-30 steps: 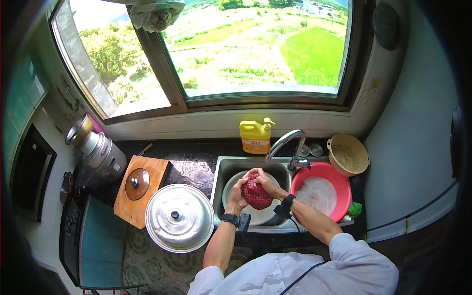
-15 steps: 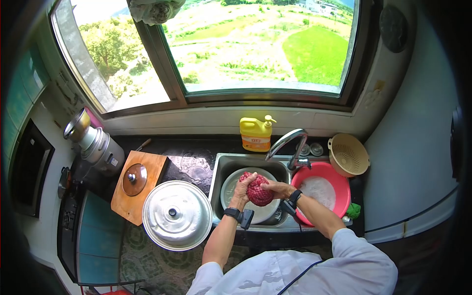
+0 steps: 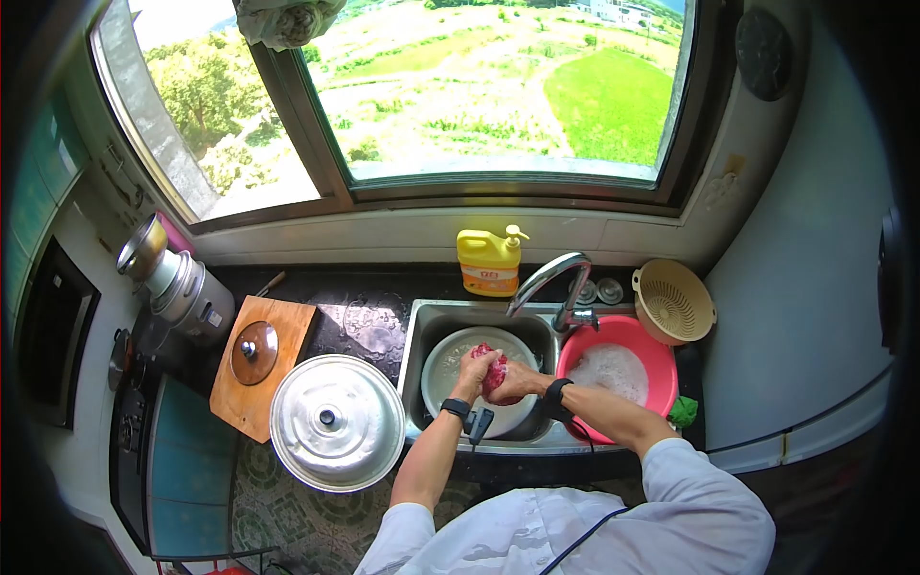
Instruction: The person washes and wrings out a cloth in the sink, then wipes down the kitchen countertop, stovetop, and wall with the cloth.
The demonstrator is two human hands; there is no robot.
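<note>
Over the left sink basin, both my hands are closed around a red checked cloth, bunched into a small wad. My left hand grips it from the left, and my right hand wraps over its right side, hiding much of it. Below them, a round pale metal bowl holding cloudy water sits in the steel sink. To the right, a pink basin contains foamy water. The curved faucet rises just behind my hands.
A yellow pump bottle stands behind the sink. A beige colander leans at the back right. To the left are a large metal lid and a wooden board bearing a glass lid. A window is ahead.
The cloth has gone from a full, rounded bundle to a smaller squeezed wad. My right hand has turned and now covers more of it. The whole view has shifted slightly.
</note>
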